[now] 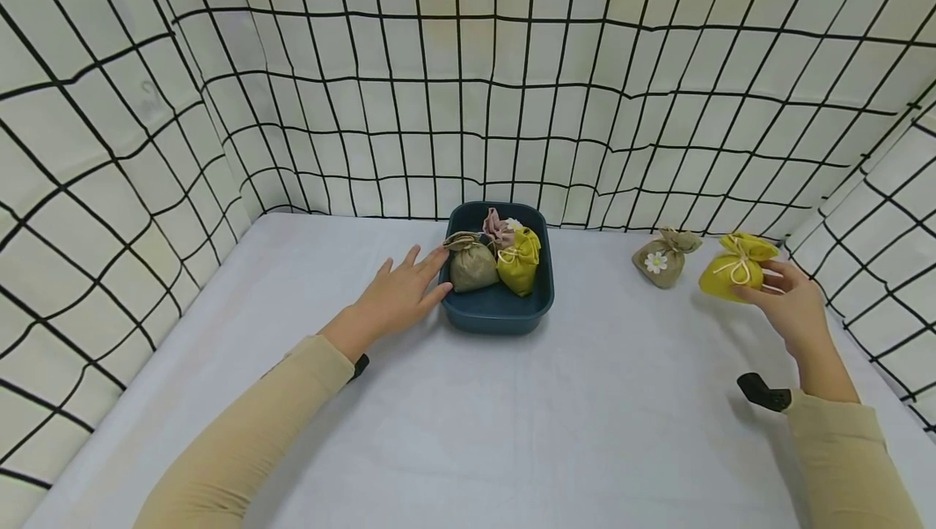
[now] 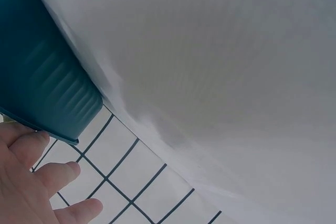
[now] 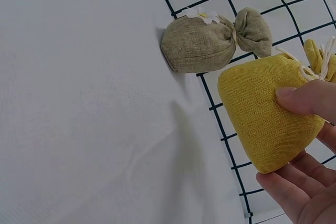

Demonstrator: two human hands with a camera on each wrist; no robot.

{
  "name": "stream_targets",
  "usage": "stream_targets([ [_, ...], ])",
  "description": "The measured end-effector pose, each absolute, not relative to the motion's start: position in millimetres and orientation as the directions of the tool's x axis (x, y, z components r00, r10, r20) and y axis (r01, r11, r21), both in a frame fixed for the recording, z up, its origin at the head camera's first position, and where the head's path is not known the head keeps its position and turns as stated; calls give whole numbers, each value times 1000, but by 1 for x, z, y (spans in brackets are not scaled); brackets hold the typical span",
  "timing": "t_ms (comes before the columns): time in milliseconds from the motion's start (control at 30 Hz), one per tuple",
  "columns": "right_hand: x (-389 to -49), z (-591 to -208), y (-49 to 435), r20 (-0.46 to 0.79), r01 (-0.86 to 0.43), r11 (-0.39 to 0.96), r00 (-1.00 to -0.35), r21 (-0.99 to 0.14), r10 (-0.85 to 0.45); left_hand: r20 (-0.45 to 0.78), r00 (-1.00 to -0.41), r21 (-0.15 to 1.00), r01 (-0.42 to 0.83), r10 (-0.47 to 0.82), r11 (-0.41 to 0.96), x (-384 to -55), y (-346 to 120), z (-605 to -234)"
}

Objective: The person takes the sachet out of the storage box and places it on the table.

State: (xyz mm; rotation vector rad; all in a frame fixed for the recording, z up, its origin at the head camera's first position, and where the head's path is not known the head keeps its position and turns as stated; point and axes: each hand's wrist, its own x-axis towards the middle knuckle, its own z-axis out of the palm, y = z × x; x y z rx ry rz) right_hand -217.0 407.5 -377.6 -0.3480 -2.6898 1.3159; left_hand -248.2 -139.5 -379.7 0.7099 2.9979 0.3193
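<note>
My right hand (image 1: 793,301) grips a yellow drawstring pouch (image 1: 738,267) at the right; in the right wrist view the thumb presses one face of this yellow pouch (image 3: 268,114) and the fingers lie beneath. Left of it sits a grey-brown pouch (image 1: 664,259) with a white flower. My left hand (image 1: 400,292), fingers spread and fairly straight, touches the left rim of a dark blue-green bin (image 1: 500,322). The bin holds a brown pouch (image 1: 471,266), another yellow pouch (image 1: 521,265) and a pink pouch (image 1: 495,226). In the left wrist view, fingertips rest at the rim of the bin (image 2: 47,61).
A white-covered table (image 1: 548,423) spreads beneath both arms. Black wire grid panels (image 1: 468,106) over white sheeting stand along the back and both sides. A black strap end (image 1: 764,392) sticks out from the right wrist.
</note>
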Motion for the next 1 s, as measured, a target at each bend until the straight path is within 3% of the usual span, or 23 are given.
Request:
stream_targets([
  [1000,-235,-396,424,-37,204,603,-960,-771,277,5,-893,192,442,449,876,-248,-139,-380],
])
